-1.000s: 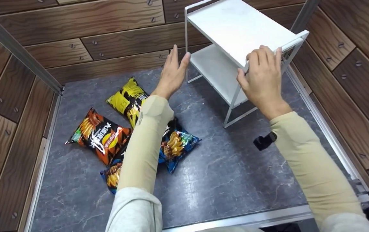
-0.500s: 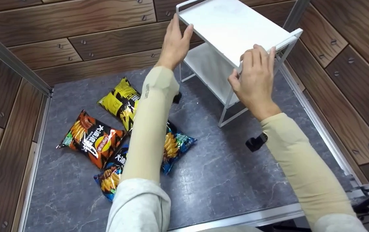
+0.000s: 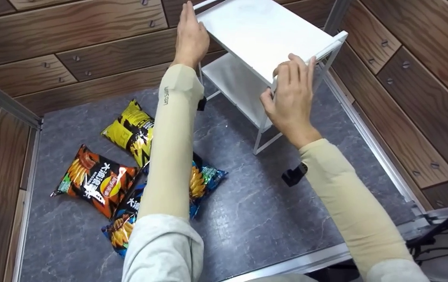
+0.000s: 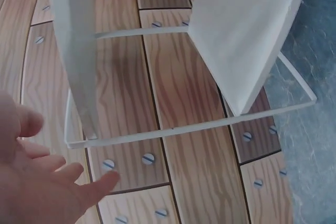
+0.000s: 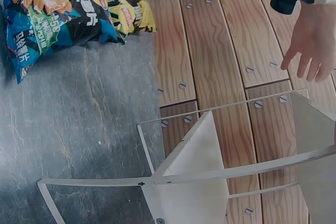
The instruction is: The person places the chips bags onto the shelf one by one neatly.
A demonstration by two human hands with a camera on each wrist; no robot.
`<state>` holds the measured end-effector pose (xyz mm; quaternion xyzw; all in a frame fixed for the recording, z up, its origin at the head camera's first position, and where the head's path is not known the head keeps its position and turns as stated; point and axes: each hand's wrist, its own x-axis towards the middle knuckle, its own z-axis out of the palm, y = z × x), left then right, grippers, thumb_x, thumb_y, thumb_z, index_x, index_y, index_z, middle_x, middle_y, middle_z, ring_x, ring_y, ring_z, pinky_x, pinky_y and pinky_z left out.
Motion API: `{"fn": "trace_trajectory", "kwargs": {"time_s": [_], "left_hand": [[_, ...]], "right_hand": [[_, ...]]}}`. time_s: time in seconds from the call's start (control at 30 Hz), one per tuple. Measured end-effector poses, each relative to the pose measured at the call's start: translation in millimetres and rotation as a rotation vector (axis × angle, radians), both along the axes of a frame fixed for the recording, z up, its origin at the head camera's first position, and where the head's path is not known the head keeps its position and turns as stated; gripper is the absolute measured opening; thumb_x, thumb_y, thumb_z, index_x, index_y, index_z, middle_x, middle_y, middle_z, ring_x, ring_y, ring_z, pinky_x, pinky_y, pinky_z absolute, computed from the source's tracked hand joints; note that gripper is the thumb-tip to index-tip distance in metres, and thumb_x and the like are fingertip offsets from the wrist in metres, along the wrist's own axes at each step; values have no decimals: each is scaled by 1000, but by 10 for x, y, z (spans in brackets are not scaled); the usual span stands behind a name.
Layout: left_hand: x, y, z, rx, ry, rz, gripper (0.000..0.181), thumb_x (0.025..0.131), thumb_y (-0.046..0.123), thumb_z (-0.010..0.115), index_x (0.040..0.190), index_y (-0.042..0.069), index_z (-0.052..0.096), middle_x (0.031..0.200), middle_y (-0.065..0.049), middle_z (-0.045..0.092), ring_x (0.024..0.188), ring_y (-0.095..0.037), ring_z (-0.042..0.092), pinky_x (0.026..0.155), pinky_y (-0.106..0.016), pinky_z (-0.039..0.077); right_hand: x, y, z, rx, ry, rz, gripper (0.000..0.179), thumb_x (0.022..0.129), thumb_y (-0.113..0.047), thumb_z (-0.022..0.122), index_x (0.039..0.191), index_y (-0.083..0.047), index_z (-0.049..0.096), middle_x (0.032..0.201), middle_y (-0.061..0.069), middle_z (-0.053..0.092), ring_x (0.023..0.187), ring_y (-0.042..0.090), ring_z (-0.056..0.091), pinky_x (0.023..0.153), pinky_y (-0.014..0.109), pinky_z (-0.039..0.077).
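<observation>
A white two-tier shelf rack (image 3: 255,35) stands at the back of the grey floor. My right hand (image 3: 292,96) holds its near corner, the thumb on the near side of the post and the fingers over the top end. My left hand (image 3: 191,37) is raised at the rack's far left corner, its fingers extended. In the left wrist view that left hand (image 4: 42,177) has spread fingers beside the white frame (image 4: 210,125), with a gap between them. The right wrist view shows the rack's lower shelf (image 5: 194,182) and leg frame from the side; the right hand is almost wholly outside it.
On the floor at left lie an orange chip bag (image 3: 96,180), a yellow chip bag (image 3: 130,131) and blue chip bags (image 3: 208,178), partly behind my left forearm. Wood-patterned walls (image 3: 110,58) enclose the floor. A metal rail (image 3: 298,262) runs along the front edge; cables (image 3: 443,235) hang at right.
My left hand has moved up and away from above the floor to the rack's far left corner. The right hand stays at the near corner. The head view has shifted to the right.
</observation>
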<state>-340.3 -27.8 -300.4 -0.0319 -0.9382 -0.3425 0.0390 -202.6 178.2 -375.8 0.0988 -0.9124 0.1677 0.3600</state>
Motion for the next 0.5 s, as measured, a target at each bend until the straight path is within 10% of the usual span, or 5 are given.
{"fn": "trace_trajectory", "kwargs": {"time_s": [0.37,0.5], "left_hand": [[95,-160,-56,-31,-10,19,59,108,21,21,160,8,-3,169,-7,-3,156,-16,4,123,-17,3],[120,-238,-34,-57,16,50,55,108,20,22,160,6,7,167,-8,15,154,-16,19,123,-16,14]], "right_hand": [[119,10,-11,-118,78,183,23,69,3,56,91,2,50,103,20,55,136,35,41,126,52,-1],[134,58,-11,-134,110,243,24,67,4,55,91,2,50,103,19,56,135,34,42,126,53,-1]]}}
